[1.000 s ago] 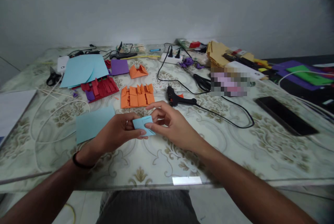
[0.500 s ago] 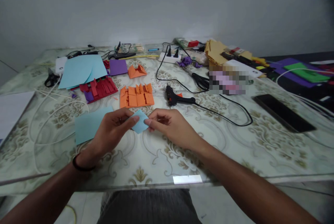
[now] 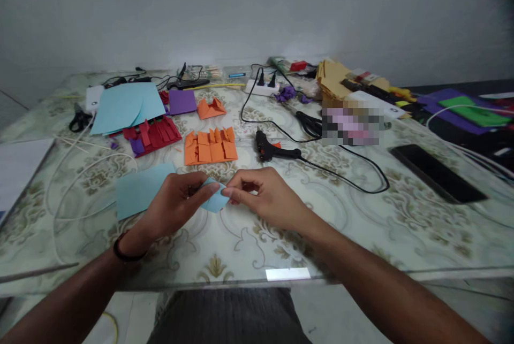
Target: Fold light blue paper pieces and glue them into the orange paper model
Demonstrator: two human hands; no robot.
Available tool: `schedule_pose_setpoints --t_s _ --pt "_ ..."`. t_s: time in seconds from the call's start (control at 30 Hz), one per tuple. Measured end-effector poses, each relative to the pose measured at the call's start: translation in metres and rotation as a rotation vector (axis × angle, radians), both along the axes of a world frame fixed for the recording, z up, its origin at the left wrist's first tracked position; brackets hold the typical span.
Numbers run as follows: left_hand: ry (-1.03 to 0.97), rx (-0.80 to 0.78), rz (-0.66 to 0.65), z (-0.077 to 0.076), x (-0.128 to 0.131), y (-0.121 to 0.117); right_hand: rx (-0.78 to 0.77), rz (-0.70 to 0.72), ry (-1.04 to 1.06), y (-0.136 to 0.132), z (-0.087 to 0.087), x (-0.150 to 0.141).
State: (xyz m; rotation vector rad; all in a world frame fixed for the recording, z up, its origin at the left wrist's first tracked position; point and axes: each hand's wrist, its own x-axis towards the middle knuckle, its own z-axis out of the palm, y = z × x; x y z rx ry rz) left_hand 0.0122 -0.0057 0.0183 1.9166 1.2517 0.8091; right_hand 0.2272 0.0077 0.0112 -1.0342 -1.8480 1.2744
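A small folded piece of light blue paper (image 3: pixel 216 203) is pinched between my two hands, just above the table. My left hand (image 3: pixel 176 198) grips its left side, thumb on top. At its right corner, the thumb and fingertips of my right hand (image 3: pixel 261 194) are closed on it. Beside my left hand lies a flat light blue sheet (image 3: pixel 140 189), partly covered by that hand. Beyond the hands sits an orange folded paper piece (image 3: pixel 211 146) with raised flaps. A black glue gun (image 3: pixel 277 148) lies behind my right hand.
Red folded paper (image 3: pixel 156 135), large light blue sheets (image 3: pixel 128 106) and a purple square (image 3: pixel 182 102) lie at the back left. Black-handled scissors (image 3: pixel 309 124) and a power strip (image 3: pixel 262 87) stand behind the glue gun's cord. A phone (image 3: pixel 437 173) rests at right.
The folded blue paper has tilted and shifted slightly down. My left thumb has slid right across it, close to my right fingertips; both hands still hold it.
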Motion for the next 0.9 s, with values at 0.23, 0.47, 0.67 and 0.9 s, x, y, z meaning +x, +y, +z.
schedule_pose_setpoints --t_s 0.23,0.47,0.67,0.9 --pt "0.130 0.068 0.032 -0.003 -0.001 0.000 0.034 -0.020 0.049 -0.002 -0.005 -0.004" --pt "-0.318 -0.156 -0.063 -0.013 0.000 0.004 -0.056 -0.104 0.185 0.005 -0.011 -0.002" --pt "-0.612 -0.137 -0.053 -0.013 0.006 0.003 -0.049 -0.131 0.340 0.005 -0.011 -0.003" --pt "-0.579 -0.089 0.001 -0.015 0.005 0.005 -0.132 -0.048 0.380 0.004 -0.012 -0.001"
